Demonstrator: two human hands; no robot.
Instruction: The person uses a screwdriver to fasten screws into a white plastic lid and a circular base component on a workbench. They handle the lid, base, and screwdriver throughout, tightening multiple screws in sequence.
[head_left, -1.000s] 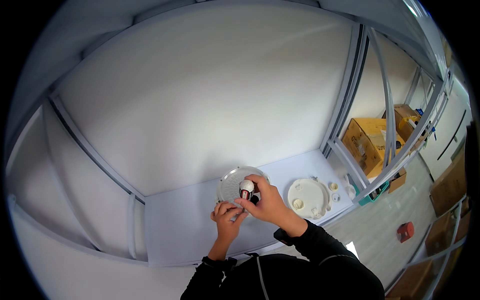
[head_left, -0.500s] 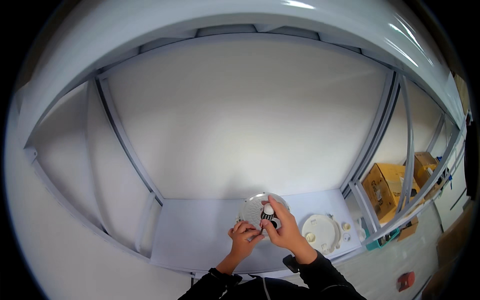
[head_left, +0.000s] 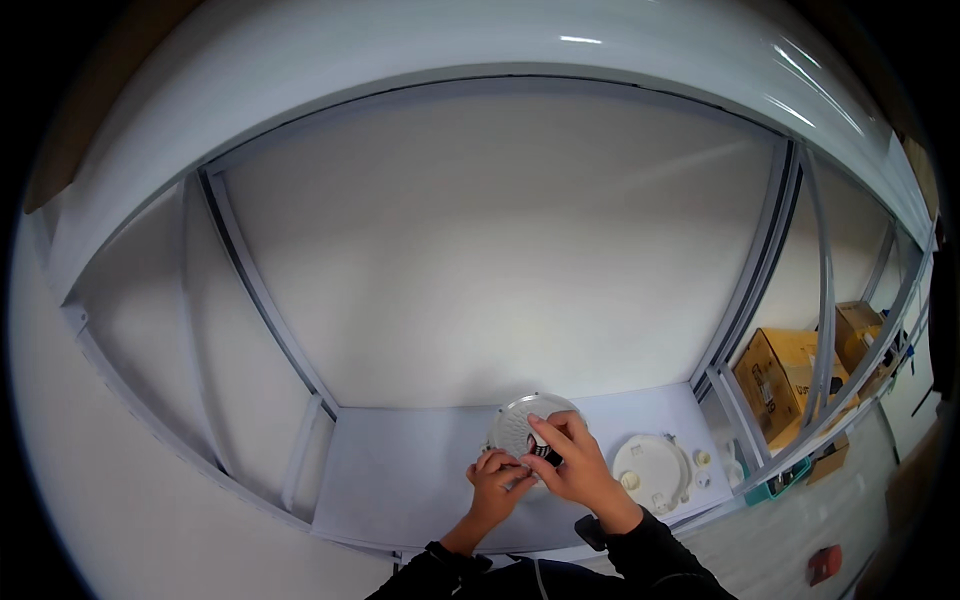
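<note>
My right hand [head_left: 585,470] grips a small black-and-white cylindrical piece [head_left: 545,452] between thumb and fingers, and those fingers cover much of it. Close by its lower left end, the fingertips of my left hand [head_left: 491,492] are pinched together; what they hold, if anything, is too small to make out. Beneath and just beyond both hands lies a round, silvery, ribbed disc [head_left: 508,428] with a shiny rim. To the right, a white round shallow housing [head_left: 655,462] rests on the table, with a small cream round part [head_left: 629,480] at its left edge.
Two small pale round parts, including a cream one [head_left: 702,457], sit right of the housing on the pale table [head_left: 400,460]. Grey frame posts [head_left: 740,270] flank a white back panel. Cardboard boxes [head_left: 775,385], a teal bin [head_left: 778,482] and a red object [head_left: 825,565] are farther right.
My right hand's fingers have folded further over the cylindrical piece, hiding its white end. The left hand remains pinched beside it. The whole view has shifted slightly.
</note>
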